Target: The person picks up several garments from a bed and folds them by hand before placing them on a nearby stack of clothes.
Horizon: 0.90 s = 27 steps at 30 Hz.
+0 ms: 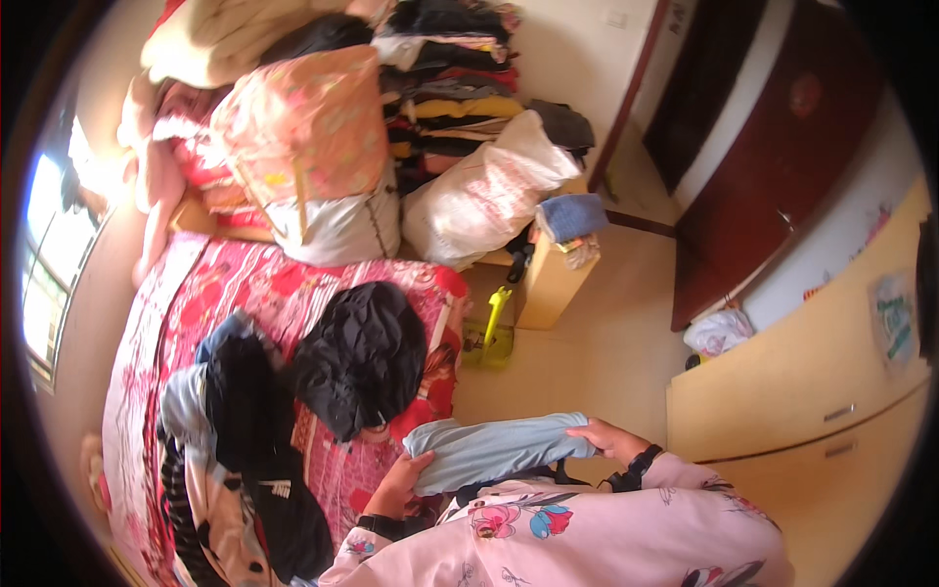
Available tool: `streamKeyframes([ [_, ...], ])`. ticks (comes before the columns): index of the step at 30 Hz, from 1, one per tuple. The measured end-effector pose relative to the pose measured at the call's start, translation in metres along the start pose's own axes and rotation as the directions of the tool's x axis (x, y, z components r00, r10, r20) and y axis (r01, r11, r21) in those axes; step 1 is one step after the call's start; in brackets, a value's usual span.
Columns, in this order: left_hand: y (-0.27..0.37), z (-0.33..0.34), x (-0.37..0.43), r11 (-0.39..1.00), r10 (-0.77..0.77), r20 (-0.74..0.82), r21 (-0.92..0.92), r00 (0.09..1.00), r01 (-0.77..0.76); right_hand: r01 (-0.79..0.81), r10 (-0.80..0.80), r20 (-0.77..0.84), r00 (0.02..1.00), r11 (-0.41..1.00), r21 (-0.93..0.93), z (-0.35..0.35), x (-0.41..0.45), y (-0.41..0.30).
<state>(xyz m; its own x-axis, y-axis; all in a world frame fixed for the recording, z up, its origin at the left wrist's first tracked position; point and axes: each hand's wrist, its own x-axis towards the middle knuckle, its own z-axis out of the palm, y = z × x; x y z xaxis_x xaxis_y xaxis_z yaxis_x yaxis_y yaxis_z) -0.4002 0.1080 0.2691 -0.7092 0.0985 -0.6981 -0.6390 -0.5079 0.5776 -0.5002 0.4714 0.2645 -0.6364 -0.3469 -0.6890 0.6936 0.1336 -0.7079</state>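
A light blue cloth garment (499, 451) is stretched between my two hands, just past the right edge of the bed. My left hand (400, 480) grips its left end, and my right hand (612, 440) holds the narrower right end; both wrists wear black bands. Beyond my left hand, a crumpled black garment (359, 356) lies on the red and pink patterned bedspread (220, 271). Farther left is a long heap of clothes, with a black garment (253, 403) on top, light blue fabric (183, 403) and a peach patterned garment (224, 506).
Behind the bed stand a large orange patterned bag (315, 125), a stuffed white sack (491, 194) and stacked folded clothes (455, 88). A green dustpan (488, 345) is on the floor beside the bed. Wooden cabinets (770, 396) line the right, near a dark red door (763, 161).
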Motion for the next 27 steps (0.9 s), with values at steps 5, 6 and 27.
streamKeyframes([
  [5,0.02,0.06,0.047,0.983,-0.032,0.126,0.181,0.992,0.009,0.008,0.003,-0.064,0.998,0.987,0.162,-0.052,-0.033,-0.016],
  [6,0.025,0.075,0.052,0.981,-0.041,0.159,0.193,0.986,0.01,0.026,-0.008,-0.082,0.997,0.975,0.219,-0.061,-0.04,-0.022],
  [27,0.089,0.456,0.279,0.672,-0.148,0.373,0.718,0.916,-0.183,0.307,-0.151,-0.475,0.867,0.912,0.271,-0.38,-0.034,-0.098],
])
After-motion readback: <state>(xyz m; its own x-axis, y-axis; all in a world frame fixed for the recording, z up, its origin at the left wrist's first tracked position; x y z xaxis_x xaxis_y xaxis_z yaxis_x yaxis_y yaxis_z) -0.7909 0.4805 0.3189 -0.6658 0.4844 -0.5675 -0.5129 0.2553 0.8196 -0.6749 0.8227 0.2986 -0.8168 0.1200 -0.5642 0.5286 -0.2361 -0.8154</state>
